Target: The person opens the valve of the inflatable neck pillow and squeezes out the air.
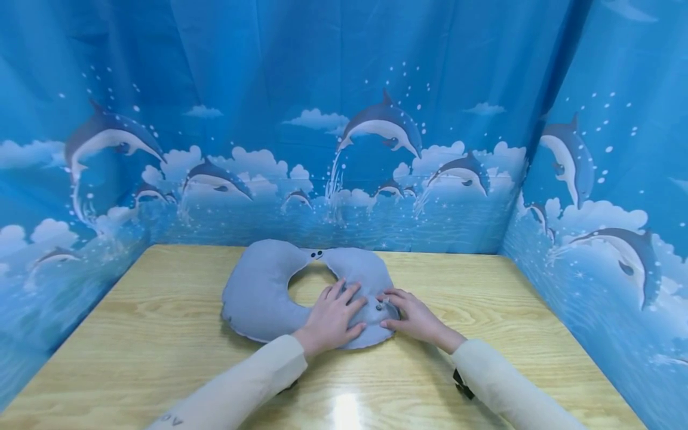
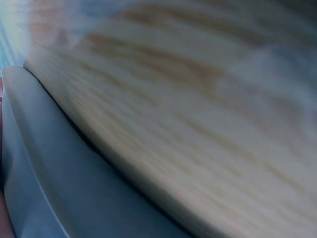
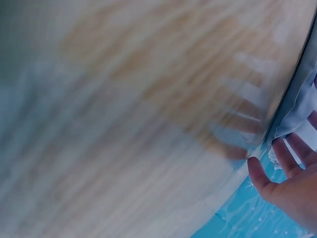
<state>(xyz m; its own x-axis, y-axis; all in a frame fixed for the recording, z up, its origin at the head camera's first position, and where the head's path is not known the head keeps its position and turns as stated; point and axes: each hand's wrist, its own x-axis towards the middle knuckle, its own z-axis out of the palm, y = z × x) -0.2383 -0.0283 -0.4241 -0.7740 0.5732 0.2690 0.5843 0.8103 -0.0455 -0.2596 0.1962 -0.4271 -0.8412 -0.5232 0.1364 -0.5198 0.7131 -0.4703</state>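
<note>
Lying below the head frame's centre, the neck pillow [image 1: 259, 298] looks filled, left hand [image 1: 332, 318] spread across it, right hand [image 1: 415, 319] curved about its apparent valve [image 1: 380, 306], grip indeterminable, with valve work seemingly in hand, completion unconfirmed.

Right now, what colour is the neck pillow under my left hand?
The neck pillow is bluish grey; it shows best in the head view.

Glossy wood-grain table [image 1: 161, 334], pale yellow, gray neck pillow [image 1: 260, 295] lying on it
</note>
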